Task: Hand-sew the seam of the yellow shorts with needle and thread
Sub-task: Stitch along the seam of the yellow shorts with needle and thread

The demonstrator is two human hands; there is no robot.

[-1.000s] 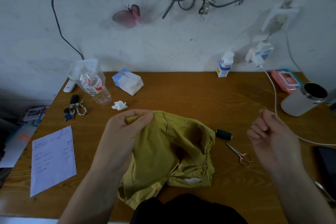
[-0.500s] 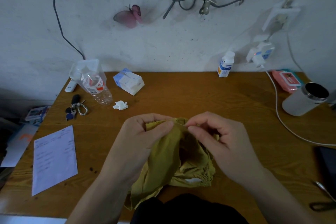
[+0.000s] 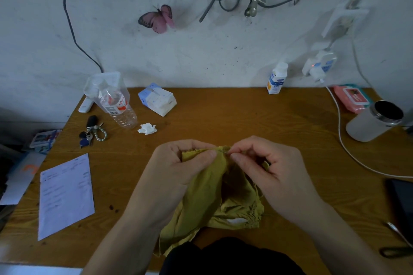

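Note:
The yellow shorts [image 3: 214, 196] lie bunched at the near middle of the wooden table [image 3: 223, 114], hanging over its front edge. My left hand [image 3: 178, 167] pinches the upper seam edge of the shorts between thumb and fingers. My right hand [image 3: 268, 172] meets it from the right, thumb and forefinger closed on a thin needle [image 3: 224, 151] at the seam. The thread is too fine to see. The spool and the scissors are hidden behind my right hand.
A plastic bottle [image 3: 119, 107], tissue pack [image 3: 157, 99], crumpled tissue [image 3: 146, 128] and keys [image 3: 91, 131] sit at the back left, a paper sheet [image 3: 64, 194] at the near left. A white cable [image 3: 348, 149], grey cup [image 3: 373, 120], wipes pack [image 3: 350, 98] and dark tablet [image 3: 402, 203] are on the right.
My right hand has come in from the right, where it was held out to the side, and now pinches the needle at the seam. My left hand has shifted right with the shorts.

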